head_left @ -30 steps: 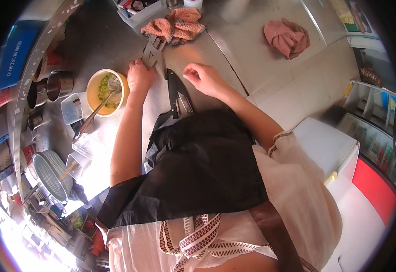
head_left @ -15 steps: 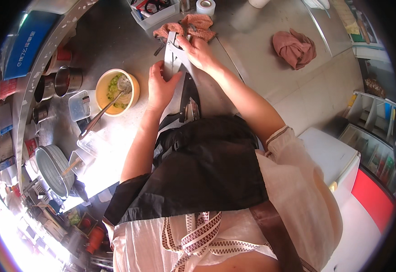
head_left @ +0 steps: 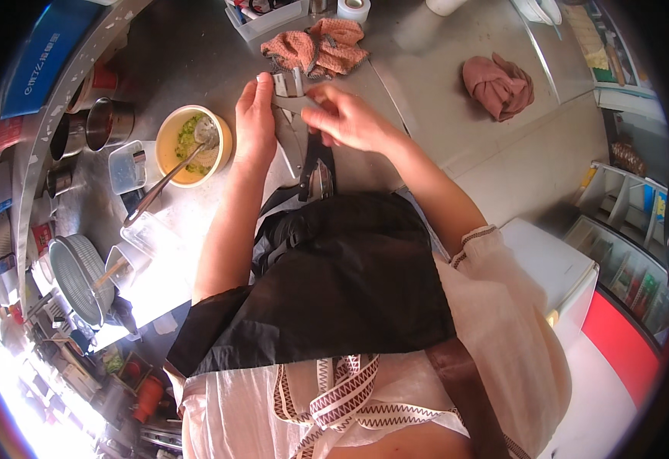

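Observation:
Between my hands, over the metal counter, is a flat silver metal tool (head_left: 292,135) with long plates and a slotted piece at its far end; its exact kind is unclear. My left hand (head_left: 256,115) is closed along its left edge, fingers pointing away from me. From the right, my right hand (head_left: 344,116) grips it with bent fingers, partly hiding it. Just beyond lies a crumpled orange cloth (head_left: 315,47). To the left stands a yellow bowl (head_left: 164,145) with chopped green and pale food and a metal spoon (head_left: 168,182) leaning over its rim.
Clear plastic containers (head_left: 126,167) and a grey strainer basket (head_left: 74,279) stand at the left, near metal pots (head_left: 109,122). A plastic bin (head_left: 269,21) and tape roll (head_left: 354,9) sit at the far edge. Another pinkish cloth (head_left: 497,86) lies right.
The tool has turned and come slightly nearer to me, its far end now apart from the orange cloth. My right hand has shifted nearer, and my left hand's fingers have straightened along its side.

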`<act>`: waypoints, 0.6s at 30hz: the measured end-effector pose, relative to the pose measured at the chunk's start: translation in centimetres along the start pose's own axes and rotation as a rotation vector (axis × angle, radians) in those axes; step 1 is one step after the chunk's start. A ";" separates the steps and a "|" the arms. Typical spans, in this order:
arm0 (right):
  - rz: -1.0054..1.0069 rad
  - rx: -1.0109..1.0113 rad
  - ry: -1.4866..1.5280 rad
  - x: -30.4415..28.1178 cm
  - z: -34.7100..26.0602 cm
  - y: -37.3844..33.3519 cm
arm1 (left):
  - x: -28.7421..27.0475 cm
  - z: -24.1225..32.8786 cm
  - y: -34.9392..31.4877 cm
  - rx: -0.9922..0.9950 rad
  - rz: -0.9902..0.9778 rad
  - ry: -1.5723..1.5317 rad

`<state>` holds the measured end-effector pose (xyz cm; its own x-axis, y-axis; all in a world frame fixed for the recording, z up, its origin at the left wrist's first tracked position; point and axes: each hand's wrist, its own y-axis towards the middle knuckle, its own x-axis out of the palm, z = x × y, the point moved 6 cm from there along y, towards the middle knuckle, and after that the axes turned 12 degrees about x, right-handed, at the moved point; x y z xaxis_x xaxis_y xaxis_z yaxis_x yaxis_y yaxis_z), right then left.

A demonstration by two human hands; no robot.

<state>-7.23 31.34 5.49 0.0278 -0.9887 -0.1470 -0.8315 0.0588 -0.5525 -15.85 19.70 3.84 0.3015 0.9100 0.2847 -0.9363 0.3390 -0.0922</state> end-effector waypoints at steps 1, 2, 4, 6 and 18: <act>0.068 -0.154 -0.059 0.0 0.5 0.1 | -0.7 -0.5 0.3 -0.003 -0.002 0.067; 0.135 -0.308 -0.118 0.1 1.0 0.1 | -1.4 -1.1 0.6 -0.005 -0.004 0.134; 0.237 -0.328 -0.063 -0.3 0.5 -0.5 | 0.3 0.9 -1.0 -0.003 -0.164 0.169; 0.297 -0.326 0.024 -0.5 0.8 -0.3 | 0.6 -0.6 -2.0 -0.104 -0.171 0.030; -0.152 -0.096 -0.401 -5.5 -2.6 -1.7 | -0.3 1.4 -5.2 -0.294 -0.787 0.435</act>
<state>-7.42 36.27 9.41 0.3507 -0.8526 -0.3874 -0.8489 -0.1148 -0.5159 -11.36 17.34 5.53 0.9235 0.3835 -0.0082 -0.3704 0.8860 -0.2790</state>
